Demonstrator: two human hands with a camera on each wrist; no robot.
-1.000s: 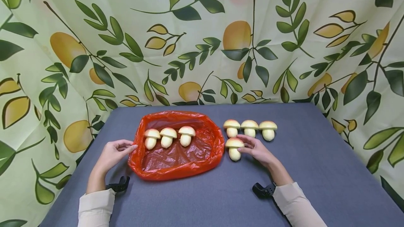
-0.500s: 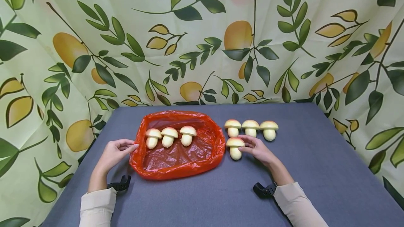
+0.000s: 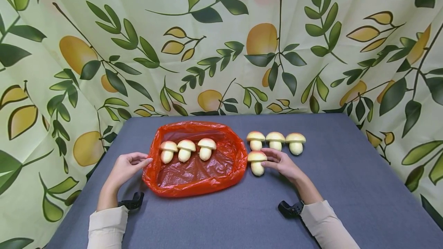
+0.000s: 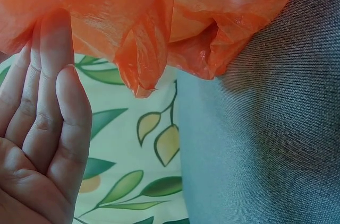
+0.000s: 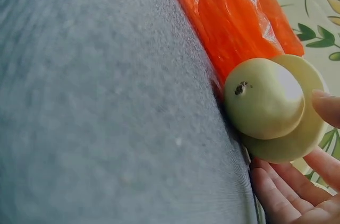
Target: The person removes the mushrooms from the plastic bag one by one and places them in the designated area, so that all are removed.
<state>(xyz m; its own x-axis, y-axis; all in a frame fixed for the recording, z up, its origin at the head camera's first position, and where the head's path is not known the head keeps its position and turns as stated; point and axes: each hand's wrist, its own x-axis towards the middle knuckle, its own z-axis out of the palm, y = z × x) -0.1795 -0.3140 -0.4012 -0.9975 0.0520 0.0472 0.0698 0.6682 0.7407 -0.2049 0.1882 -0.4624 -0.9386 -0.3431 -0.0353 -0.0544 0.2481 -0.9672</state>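
Note:
In the head view a red plastic bag (image 3: 194, 191) lies spread on the table with its rim turned up. Three toy mushrooms (image 3: 186, 151) with yellowish caps are inside it. My left hand (image 3: 126, 168) touches the bag's left rim; in the left wrist view its nearly straight fingers (image 4: 48, 75) reach up under the plastic. Just right of the bag, my right hand (image 3: 282, 166) holds another toy mushroom (image 3: 257, 162) by its cap, between thumb and fingers. The right wrist view shows this mushroom's rounded stem end (image 5: 263, 99), with a dark spot, close to the bag.
A row of three more toy mushrooms (image 3: 275, 140) stands behind my right hand. The grey cloth-covered table (image 3: 207, 222) runs back to a hanging curtain (image 3: 221, 49) printed with leaves and fruit.

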